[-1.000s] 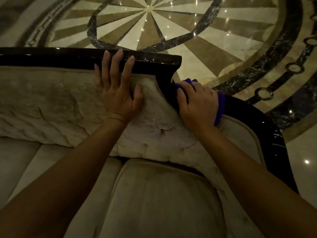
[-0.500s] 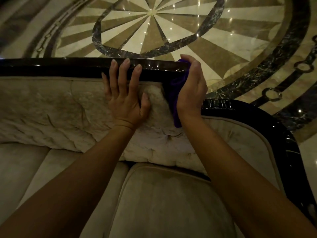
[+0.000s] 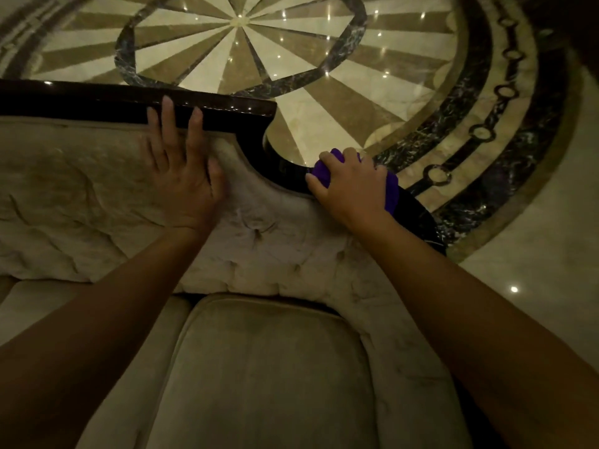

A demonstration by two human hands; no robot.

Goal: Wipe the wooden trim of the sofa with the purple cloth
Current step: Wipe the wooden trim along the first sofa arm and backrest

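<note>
The dark glossy wooden trim [image 3: 97, 103] runs along the top of the beige tufted sofa back [image 3: 81, 196], then curves down to the right. My right hand [image 3: 351, 186] is closed on the purple cloth [image 3: 390, 191] and presses it onto the lower curved stretch of the trim. The cloth shows between my fingers and past my knuckles; the rest is hidden under the hand. My left hand [image 3: 181, 170] lies flat, fingers spread, on the sofa back, with its fingertips on the trim's upper rail.
A beige seat cushion [image 3: 269, 367] lies below my arms. Behind the sofa spreads a polished marble floor [image 3: 246, 37] with a star inlay and dark rings, reflecting ceiling lights. The sofa's right arm edge drops off toward the floor at the right.
My right hand slid the cloth from the trim's upper corner down and right along the curve. My left hand stayed flat on the sofa back. The view shifted slightly.
</note>
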